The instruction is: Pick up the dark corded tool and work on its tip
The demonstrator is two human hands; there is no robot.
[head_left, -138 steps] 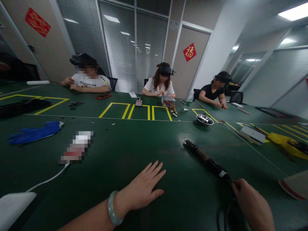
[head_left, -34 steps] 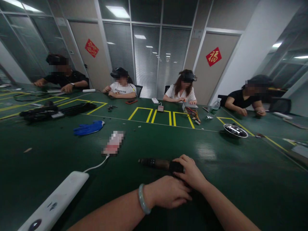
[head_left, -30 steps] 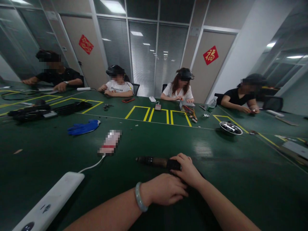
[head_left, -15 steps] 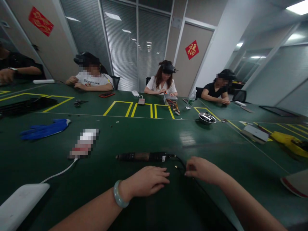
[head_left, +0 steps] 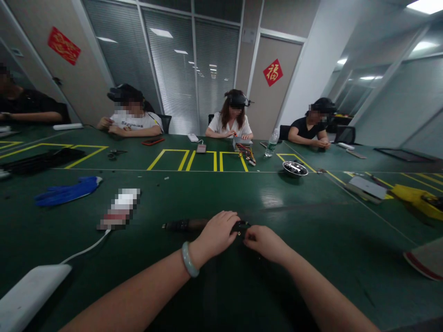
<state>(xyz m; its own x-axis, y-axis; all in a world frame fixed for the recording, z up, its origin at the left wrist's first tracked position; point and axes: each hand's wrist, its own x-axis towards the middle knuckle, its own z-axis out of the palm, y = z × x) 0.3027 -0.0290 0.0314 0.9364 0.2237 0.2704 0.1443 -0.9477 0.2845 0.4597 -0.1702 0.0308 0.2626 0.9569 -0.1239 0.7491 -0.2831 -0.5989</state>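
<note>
A slim black electric screwdriver [head_left: 187, 225] lies on the green table in front of me, its bit end to the left. My left hand [head_left: 219, 230], with a pale bracelet at the wrist, is wrapped over the rear part of it and hides that part. Just right of the tool's tail, my right hand [head_left: 261, 240] has its fingers pinched together on a black cable, mostly hidden by the hand. A small shiny gold tip [head_left: 238, 234] shows between the two hands.
To the left are a blue glove [head_left: 67, 191], a blurred-out device [head_left: 119, 210] and a white power bank [head_left: 34, 295]. Farther off stand a metal bowl [head_left: 295, 168], a bottle [head_left: 272, 143] and a yellow container [head_left: 415, 198]. Several people sit across the table.
My left hand has moved up and forward onto the screwdriver's rear part. My right hand has shifted left, closer to the tool's tail, and the gold tip has moved left with it.
</note>
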